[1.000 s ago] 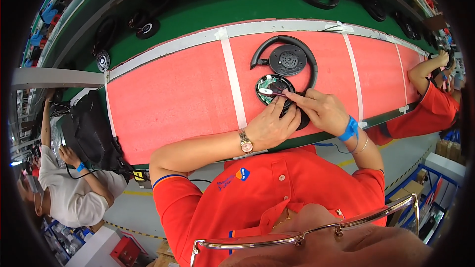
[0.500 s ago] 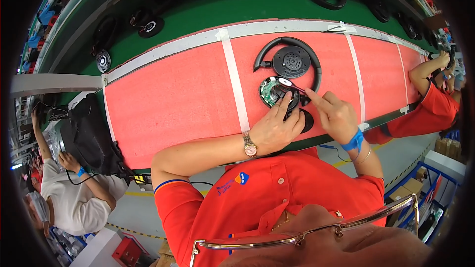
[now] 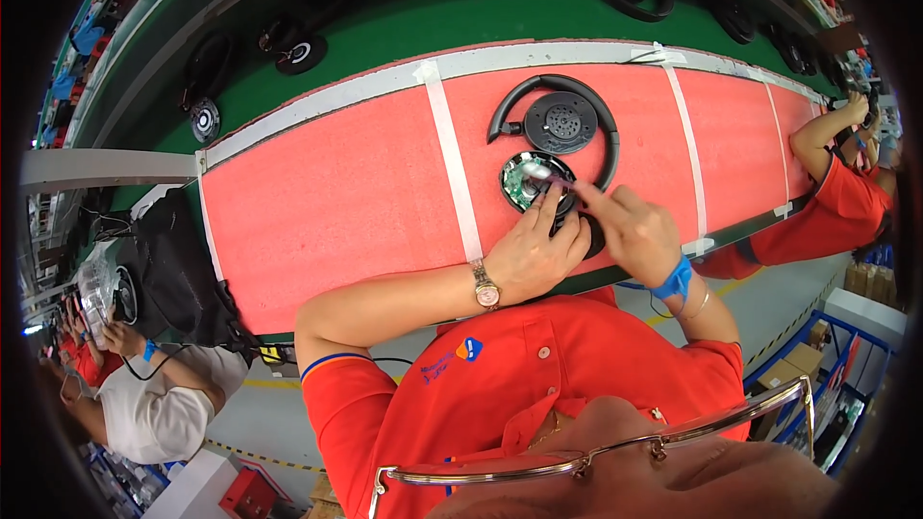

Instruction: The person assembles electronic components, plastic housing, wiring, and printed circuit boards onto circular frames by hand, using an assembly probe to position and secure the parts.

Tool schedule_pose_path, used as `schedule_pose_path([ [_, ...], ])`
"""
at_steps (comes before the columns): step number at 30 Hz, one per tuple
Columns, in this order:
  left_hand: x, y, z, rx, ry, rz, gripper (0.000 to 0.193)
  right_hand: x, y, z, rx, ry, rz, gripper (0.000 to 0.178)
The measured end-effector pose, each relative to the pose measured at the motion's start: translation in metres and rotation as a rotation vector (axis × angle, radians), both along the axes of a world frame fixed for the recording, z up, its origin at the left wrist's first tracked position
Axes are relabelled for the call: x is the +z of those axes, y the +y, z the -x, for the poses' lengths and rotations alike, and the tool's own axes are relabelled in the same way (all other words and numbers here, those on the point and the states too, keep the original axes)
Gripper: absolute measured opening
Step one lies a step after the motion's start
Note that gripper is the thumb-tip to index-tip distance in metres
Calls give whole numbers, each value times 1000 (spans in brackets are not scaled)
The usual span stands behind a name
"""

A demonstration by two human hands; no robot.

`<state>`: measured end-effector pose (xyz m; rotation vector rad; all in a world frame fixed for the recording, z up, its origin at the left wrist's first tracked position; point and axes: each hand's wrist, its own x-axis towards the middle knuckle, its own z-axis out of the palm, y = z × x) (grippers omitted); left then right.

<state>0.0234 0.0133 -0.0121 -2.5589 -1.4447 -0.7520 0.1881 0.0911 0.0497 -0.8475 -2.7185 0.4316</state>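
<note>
A black over-ear headphone lies on the pink bench mat, its headband curving round to the right. Its far ear cup shows a round plate with small holes. The near ear cup is open, with a green circuit board inside. My left hand steadies this near cup, fingers laid over its near rim, thumb hidden. Pinched in my right hand is a slim toothbrush-like tool with a whitish oval head and purplish handle. Its head, smeared by motion, is over the circuit board.
Beyond the mat's white edge, several headphone parts lie on a green surface. A black bag stands at the mat's left end. One person in white works at the left, another in red at the right.
My right hand has shifted slightly left and nearer, carrying the tool's head left and down over the circuit board. My left hand stays on the ear cup. The person at left has moved their hands.
</note>
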Motion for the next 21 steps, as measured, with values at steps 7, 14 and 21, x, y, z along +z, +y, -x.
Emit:
schedule_pose_path([
  [7,-4,-1,2,-15,19,7,32,6,20,-13,-162,18,115,35],
  [14,4,-1,0,-11,113,-17,34,-22,108,12,-319,341,508,34],
  [21,8,-7,1,-67,82,71,35,-11,144,16,-237,177,1250,36],
])
